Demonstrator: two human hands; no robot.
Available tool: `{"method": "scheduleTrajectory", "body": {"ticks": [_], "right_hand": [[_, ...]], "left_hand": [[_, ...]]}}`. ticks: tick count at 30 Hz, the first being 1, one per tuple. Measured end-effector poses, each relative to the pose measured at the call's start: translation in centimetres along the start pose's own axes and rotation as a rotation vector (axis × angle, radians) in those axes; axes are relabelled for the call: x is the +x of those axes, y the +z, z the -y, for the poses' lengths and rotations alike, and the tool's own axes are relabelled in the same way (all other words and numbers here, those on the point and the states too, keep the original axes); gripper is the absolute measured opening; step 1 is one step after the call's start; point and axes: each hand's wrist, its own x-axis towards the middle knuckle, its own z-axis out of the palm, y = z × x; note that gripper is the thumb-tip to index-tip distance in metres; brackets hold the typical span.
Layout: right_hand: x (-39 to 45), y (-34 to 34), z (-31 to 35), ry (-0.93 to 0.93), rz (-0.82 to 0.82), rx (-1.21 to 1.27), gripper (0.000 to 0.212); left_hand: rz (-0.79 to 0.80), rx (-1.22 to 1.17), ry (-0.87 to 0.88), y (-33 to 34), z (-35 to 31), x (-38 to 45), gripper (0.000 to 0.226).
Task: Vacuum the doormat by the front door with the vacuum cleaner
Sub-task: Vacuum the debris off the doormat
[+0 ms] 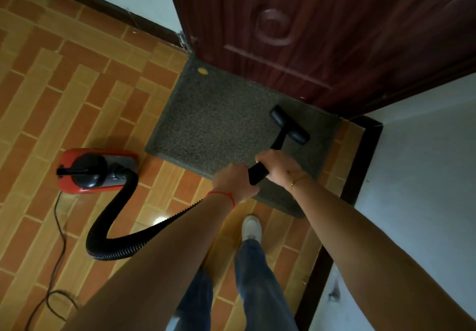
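Both hands, left [235, 182] and right [279, 164], grip the black wand [257, 172]. Its nozzle [289, 125] rests on the grey doormat [219, 121]. The red vacuum cleaner [95, 170] sits on the floor beside it.

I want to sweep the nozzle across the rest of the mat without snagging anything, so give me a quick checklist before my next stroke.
1. Nozzle flat on the doormat: ok.
2. Grip on the wand: ok, right hand wraps it, left hand sits just behind.
3. Hose slack: ok, it loops loosely from the red vacuum.
4. Mat free of large debris: not ok, a yellow spot lies near the far left corner.
5. Suction running: cannot tell.
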Motion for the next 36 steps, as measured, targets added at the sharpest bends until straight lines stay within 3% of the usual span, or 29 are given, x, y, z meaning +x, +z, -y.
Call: {"method": "scheduleTrajectory", "body": {"ticks": [8, 17, 26, 36], "right_hand": [[0.3, -3.1, -9.0, 0.003, -0.008, -0.011, 0.013], [-2.0, -2.3, -9.8, -0.044, -0.008, -0.028, 0.020], [-5.8, 2.4, -4.0, -0.012, 0.001, 0.050, 0.022], [-10.4, 10.3, 7.5, -0.031, -0.038, 0.189, 0.004]], "left_hand": [[0.024, -0.074, 0.017, -0.8, -7.7, 5.1, 0.020], [0.032, -0.046, 0.059, 0.3, -8.4, 4.0, 0.020], [0.118, 0.018, 0.096, 3.0, -4.5, -1.7, 0.018], [0.200, 0.112, 0.083, 6.5, 4.4, -11.6, 0.023]]}}
